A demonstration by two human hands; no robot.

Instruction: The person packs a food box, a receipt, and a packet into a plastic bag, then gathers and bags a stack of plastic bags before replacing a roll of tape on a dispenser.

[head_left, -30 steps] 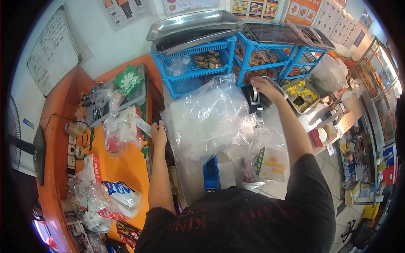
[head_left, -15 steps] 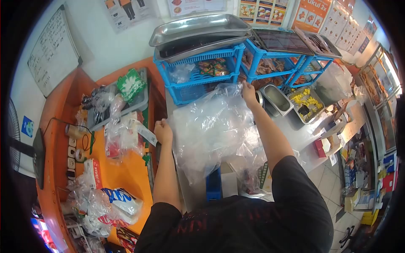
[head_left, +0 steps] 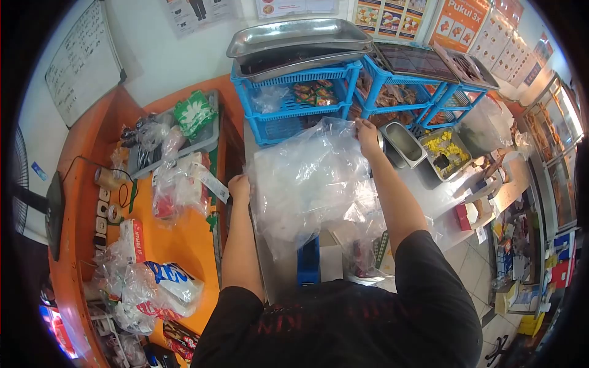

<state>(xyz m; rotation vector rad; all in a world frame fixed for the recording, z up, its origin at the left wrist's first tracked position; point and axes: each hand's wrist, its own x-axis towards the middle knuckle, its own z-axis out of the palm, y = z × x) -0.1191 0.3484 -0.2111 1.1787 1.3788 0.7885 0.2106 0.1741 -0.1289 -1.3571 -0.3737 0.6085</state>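
A large clear plastic bag (head_left: 307, 184) is spread out over the metal worktop in front of me, wrinkled and shiny. My right hand (head_left: 369, 138) is closed on its upper right corner, close to the blue racks. At the bag's left edge my left hand (head_left: 240, 186) is curled shut, with the film seeming to run into its fingers. Below the bag's lower edge, a blue box-like thing (head_left: 308, 262) and more crumpled clear plastic partly show.
Blue plastic racks (head_left: 294, 116) hold packets and metal trays (head_left: 300, 46) at the back. Right of my right hand stand a metal container (head_left: 403, 145) and a tray of yellow pieces (head_left: 446, 153). An orange counter (head_left: 184, 257) on the left carries bags and packages.
My view has shifted slightly. Both hands keep their places at the bag's edges, and the bag's wrinkles have changed a little.
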